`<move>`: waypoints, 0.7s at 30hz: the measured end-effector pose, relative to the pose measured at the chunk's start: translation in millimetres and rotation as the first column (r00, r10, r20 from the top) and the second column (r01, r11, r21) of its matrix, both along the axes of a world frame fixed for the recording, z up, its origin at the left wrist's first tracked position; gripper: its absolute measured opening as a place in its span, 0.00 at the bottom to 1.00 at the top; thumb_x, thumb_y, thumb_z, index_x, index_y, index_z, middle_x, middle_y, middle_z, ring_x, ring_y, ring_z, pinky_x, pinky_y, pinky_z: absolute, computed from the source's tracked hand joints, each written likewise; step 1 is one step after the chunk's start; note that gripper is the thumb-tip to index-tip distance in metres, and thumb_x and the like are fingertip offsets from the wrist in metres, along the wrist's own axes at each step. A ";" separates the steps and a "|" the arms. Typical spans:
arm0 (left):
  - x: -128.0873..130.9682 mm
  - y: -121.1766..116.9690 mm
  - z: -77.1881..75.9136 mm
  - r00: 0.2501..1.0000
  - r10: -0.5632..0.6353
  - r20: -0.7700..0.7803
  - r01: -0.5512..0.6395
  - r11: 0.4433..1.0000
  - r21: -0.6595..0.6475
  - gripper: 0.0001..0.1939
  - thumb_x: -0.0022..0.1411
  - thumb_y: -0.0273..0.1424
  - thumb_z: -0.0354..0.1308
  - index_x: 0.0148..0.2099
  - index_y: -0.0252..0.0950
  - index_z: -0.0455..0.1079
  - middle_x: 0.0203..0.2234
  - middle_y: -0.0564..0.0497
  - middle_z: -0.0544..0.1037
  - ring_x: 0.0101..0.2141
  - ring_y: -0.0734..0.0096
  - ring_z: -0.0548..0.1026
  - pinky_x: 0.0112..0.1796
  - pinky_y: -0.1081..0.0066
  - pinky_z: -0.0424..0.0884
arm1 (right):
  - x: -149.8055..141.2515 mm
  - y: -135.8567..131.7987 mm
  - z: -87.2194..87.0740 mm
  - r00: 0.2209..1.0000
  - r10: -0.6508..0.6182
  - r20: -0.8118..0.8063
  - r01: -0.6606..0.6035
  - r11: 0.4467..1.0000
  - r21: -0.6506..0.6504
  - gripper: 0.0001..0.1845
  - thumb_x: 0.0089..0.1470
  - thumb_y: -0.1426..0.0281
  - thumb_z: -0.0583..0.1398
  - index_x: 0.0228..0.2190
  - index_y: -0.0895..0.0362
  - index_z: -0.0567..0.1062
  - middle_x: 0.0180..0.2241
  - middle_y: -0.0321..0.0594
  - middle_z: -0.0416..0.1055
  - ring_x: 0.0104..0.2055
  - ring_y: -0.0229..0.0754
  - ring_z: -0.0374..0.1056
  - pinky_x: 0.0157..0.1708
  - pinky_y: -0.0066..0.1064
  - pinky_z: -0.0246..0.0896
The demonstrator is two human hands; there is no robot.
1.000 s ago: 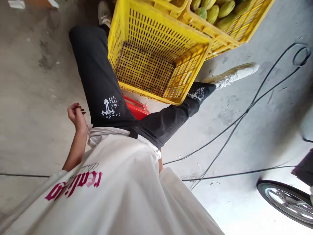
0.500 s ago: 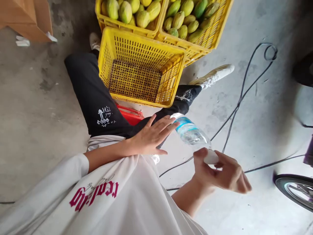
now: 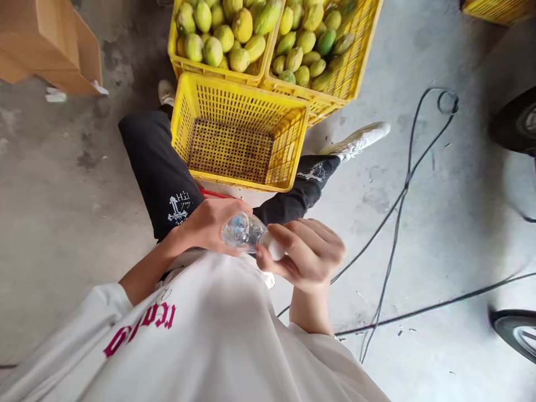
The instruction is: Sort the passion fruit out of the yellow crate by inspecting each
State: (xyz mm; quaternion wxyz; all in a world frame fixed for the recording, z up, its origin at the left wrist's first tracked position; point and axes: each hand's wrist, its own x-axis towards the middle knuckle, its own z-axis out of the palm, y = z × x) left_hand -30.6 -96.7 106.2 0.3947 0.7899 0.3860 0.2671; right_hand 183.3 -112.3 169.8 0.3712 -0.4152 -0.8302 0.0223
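A clear plastic water bottle (image 3: 242, 230) lies tilted in front of my shirt, its neck pointing right. My left hand (image 3: 211, 223) is wrapped round the bottle's body and hides its lower part. The thumb and fingers of my right hand (image 3: 307, 251) pinch the white cap (image 3: 272, 245), which sits at the bottle's neck. Whether the cap is loose or tight I cannot tell. Just beyond my hands, between my legs, stands a yellow plastic crate (image 3: 240, 185) with a dark, perforated bottom and nothing in it.
Two yellow crates of green-yellow fruit, a left one (image 3: 218, 68) and a right one (image 3: 364, 50), stand behind. A cardboard box (image 3: 62, 44) is at far left. Black cables (image 3: 405, 187) cross the floor at right, near a wheel (image 3: 517, 335). Something red (image 3: 215, 194) shows below the near crate.
My left hand has closed round the bottle. My right hand has brought the bottle left and closer to my body, still holding its cap end. The view has shifted slightly.
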 end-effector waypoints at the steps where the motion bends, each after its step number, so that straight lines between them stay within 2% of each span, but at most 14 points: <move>1: -4.2 3.2 4.3 0.996 -0.085 0.023 0.086 0.996 -0.031 0.26 0.54 0.42 0.72 0.52 0.41 0.71 0.44 0.50 0.86 0.43 0.59 0.86 0.44 0.63 0.80 | 2.2 2.5 1.0 0.997 0.074 -0.005 -0.074 0.997 -0.017 0.20 0.77 0.61 0.56 0.32 0.54 0.76 0.20 0.31 0.63 0.21 0.35 0.58 0.25 0.31 0.53; 2: -7.6 6.7 7.8 0.986 -0.157 0.053 0.160 0.985 -0.060 0.25 0.55 0.42 0.72 0.52 0.40 0.71 0.44 0.49 0.86 0.42 0.59 0.86 0.43 0.64 0.80 | 4.6 4.6 3.0 0.989 0.149 -0.002 -0.149 0.988 -0.049 0.20 0.78 0.60 0.55 0.35 0.54 0.77 0.22 0.33 0.67 0.24 0.36 0.62 0.27 0.32 0.55; 5: -15.1 16.4 13.8 0.970 -0.225 0.096 0.239 0.957 -0.166 0.25 0.54 0.42 0.73 0.50 0.40 0.71 0.43 0.49 0.85 0.41 0.61 0.85 0.41 0.65 0.79 | 12.4 7.3 13.9 0.945 0.327 0.027 -0.314 0.926 -0.210 0.15 0.80 0.64 0.54 0.45 0.53 0.80 0.36 0.39 0.78 0.36 0.40 0.73 0.37 0.34 0.65; 8: -20.1 22.5 16.0 0.968 -0.235 0.089 0.249 0.943 -0.223 0.27 0.51 0.42 0.75 0.49 0.40 0.72 0.41 0.50 0.85 0.39 0.62 0.84 0.41 0.66 0.79 | 22.0 5.4 23.6 0.926 0.378 0.008 -0.363 0.894 -0.264 0.14 0.77 0.73 0.56 0.53 0.49 0.80 0.47 0.42 0.80 0.46 0.43 0.76 0.44 0.36 0.70; 11: -23.5 21.9 19.6 0.979 -0.184 0.093 0.199 0.959 -0.201 0.30 0.47 0.45 0.77 0.49 0.40 0.74 0.41 0.50 0.86 0.37 0.61 0.85 0.41 0.66 0.80 | 39.7 1.9 16.5 0.953 0.257 -0.158 -0.280 0.948 -0.149 0.18 0.75 0.74 0.57 0.57 0.45 0.79 0.46 0.40 0.78 0.47 0.44 0.77 0.43 0.36 0.73; 13: -23.2 16.9 24.9 0.990 -0.095 0.104 0.107 0.988 -0.113 0.30 0.47 0.47 0.77 0.49 0.40 0.75 0.41 0.49 0.87 0.37 0.61 0.86 0.40 0.66 0.81 | 58.7 -2.2 -5.2 0.939 0.045 -0.341 -0.072 0.995 -0.067 0.18 0.73 0.69 0.61 0.60 0.42 0.77 0.44 0.40 0.77 0.47 0.46 0.78 0.43 0.38 0.75; 14: -22.0 13.4 28.6 0.992 -0.039 0.122 0.044 0.999 -0.032 0.31 0.48 0.48 0.76 0.50 0.39 0.75 0.40 0.48 0.87 0.37 0.60 0.86 0.40 0.66 0.82 | 69.5 -5.5 -22.0 0.890 -0.097 -0.445 0.082 0.995 -0.053 0.19 0.71 0.64 0.64 0.61 0.42 0.77 0.45 0.40 0.76 0.47 0.48 0.78 0.43 0.40 0.75; 15: -19.8 9.7 33.0 0.987 0.018 0.157 -0.029 0.997 0.068 0.31 0.49 0.50 0.76 0.50 0.39 0.76 0.40 0.48 0.87 0.36 0.60 0.87 0.40 0.66 0.83 | 80.1 -10.1 -42.4 0.813 -0.248 -0.526 0.236 0.968 -0.091 0.19 0.69 0.59 0.66 0.59 0.45 0.78 0.47 0.42 0.75 0.48 0.50 0.79 0.43 0.42 0.75; 16: -16.9 6.0 38.1 0.976 0.074 0.207 -0.111 0.979 0.174 0.31 0.51 0.51 0.75 0.51 0.39 0.76 0.39 0.48 0.87 0.36 0.60 0.87 0.39 0.66 0.84 | 89.4 -16.1 -65.5 0.734 -0.405 -0.545 0.364 0.912 -0.187 0.19 0.67 0.53 0.67 0.53 0.49 0.80 0.47 0.44 0.75 0.49 0.52 0.78 0.44 0.44 0.75; 17: -13.2 2.7 43.7 0.955 0.133 0.266 -0.206 0.941 0.269 0.31 0.54 0.52 0.75 0.52 0.38 0.76 0.39 0.49 0.88 0.35 0.60 0.87 0.38 0.65 0.85 | 96.3 -23.4 -89.9 0.646 -0.572 -0.506 0.477 0.820 -0.317 0.23 0.66 0.48 0.66 0.50 0.53 0.80 0.45 0.45 0.76 0.46 0.51 0.78 0.42 0.43 0.75; 19: -5.0 -1.6 56.3 0.895 0.253 0.368 -0.391 0.842 0.373 0.30 0.60 0.53 0.72 0.55 0.39 0.75 0.37 0.49 0.88 0.35 0.59 0.88 0.37 0.64 0.86 | 99.7 -39.9 -135.9 0.406 -0.832 -0.378 0.671 0.552 -0.496 0.36 0.60 0.34 0.62 0.39 0.56 0.76 0.32 0.40 0.74 0.31 0.45 0.72 0.30 0.37 0.69; 20: -0.9 -2.5 63.2 0.864 0.305 0.400 -0.463 0.793 0.395 0.29 0.62 0.53 0.71 0.56 0.40 0.75 0.37 0.49 0.88 0.35 0.58 0.88 0.37 0.62 0.87 | 95.8 -47.8 -153.9 0.355 -0.882 -0.309 0.703 0.470 -0.533 0.41 0.58 0.27 0.56 0.32 0.54 0.72 0.25 0.35 0.67 0.24 0.41 0.65 0.23 0.34 0.62; 21: 2.9 -2.7 70.4 0.843 0.324 0.429 -0.505 0.751 0.426 0.28 0.64 0.52 0.70 0.58 0.41 0.75 0.37 0.49 0.88 0.35 0.57 0.88 0.37 0.61 0.88 | 88.8 -54.3 -166.7 0.431 -0.865 -0.258 0.654 0.496 -0.571 0.42 0.61 0.26 0.48 0.28 0.53 0.68 0.21 0.32 0.61 0.20 0.39 0.57 0.18 0.33 0.55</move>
